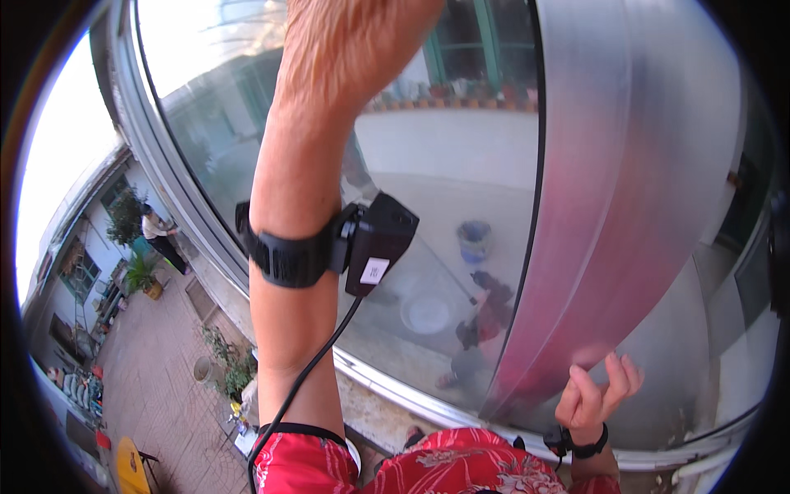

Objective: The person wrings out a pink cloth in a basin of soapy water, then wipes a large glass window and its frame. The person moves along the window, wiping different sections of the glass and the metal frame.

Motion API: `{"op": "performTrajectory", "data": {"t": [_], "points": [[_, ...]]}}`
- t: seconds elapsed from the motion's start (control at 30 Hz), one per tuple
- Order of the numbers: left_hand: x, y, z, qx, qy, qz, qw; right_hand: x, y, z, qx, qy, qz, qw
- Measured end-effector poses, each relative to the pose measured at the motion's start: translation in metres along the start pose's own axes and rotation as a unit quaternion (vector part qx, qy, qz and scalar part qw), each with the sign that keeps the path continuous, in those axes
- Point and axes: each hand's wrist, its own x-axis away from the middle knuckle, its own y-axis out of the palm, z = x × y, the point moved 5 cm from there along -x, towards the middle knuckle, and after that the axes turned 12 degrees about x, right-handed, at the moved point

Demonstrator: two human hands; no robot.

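Observation:
My left arm reaches up across a large glass pane (426,160). Only the base of my left hand (361,43) shows at the top edge; the fingers are cut off, so what they touch is hidden. A black strap holds a black device (381,244) with a cable on that forearm. At the lower right, my right hand (602,392) has its fingers bent and partly apart, with nothing seen in it. Its fingertips are close to a shiny metal panel (592,204) beside the pane; whether they touch it is unclear. A black band (589,443) circles the right wrist.
A silvery frame rail (407,386) borders the glass below. Within the pane appear a blue bucket (474,241) and a white basin (427,312), perhaps reflected. On the left lies a brick-paved courtyard (157,358) with another person (159,234), potted plants (148,281) and a yellow round tabletop (131,466).

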Motion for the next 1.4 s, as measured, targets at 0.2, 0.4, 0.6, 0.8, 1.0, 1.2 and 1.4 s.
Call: {"op": "performTrajectory", "data": {"t": [0.2, 0.4, 0.6, 0.8, 1.0, 1.2, 1.4], "points": [[0.124, 0.0, 0.069, 0.037, -0.052, -0.04, 0.997, 0.006, 0.008, -0.006, -0.015, 0.005, -0.014, 1.0], [0.319, -0.01, 0.163, 0.101, -0.179, -0.135, 0.969, 0.006, 0.016, -0.021, -0.019, -0.004, -0.023, 1.0], [0.43, -0.021, 0.213, 0.166, -0.218, -0.136, 0.952, 0.01, 0.023, -0.043, -0.109, 0.031, -0.027, 0.993], [0.413, -0.029, 0.175, 0.135, -0.211, -0.11, 0.962, 0.008, 0.027, -0.052, -0.11, 0.039, -0.026, 0.993], [0.428, -0.058, 0.08, -0.018, -0.323, -0.001, 0.946, 0.003, 0.03, -0.063, -0.091, 0.04, -0.03, 0.995], [0.554, -0.144, -0.042, 0.034, -0.597, 0.302, 0.742, 0.004, 0.035, -0.069, -0.156, 0.067, -0.026, 0.985], [0.613, -0.137, 0.007, 0.091, -0.771, 0.387, 0.498, -0.003, 0.025, -0.069, -0.18, 0.101, 0.011, 0.978]]}}
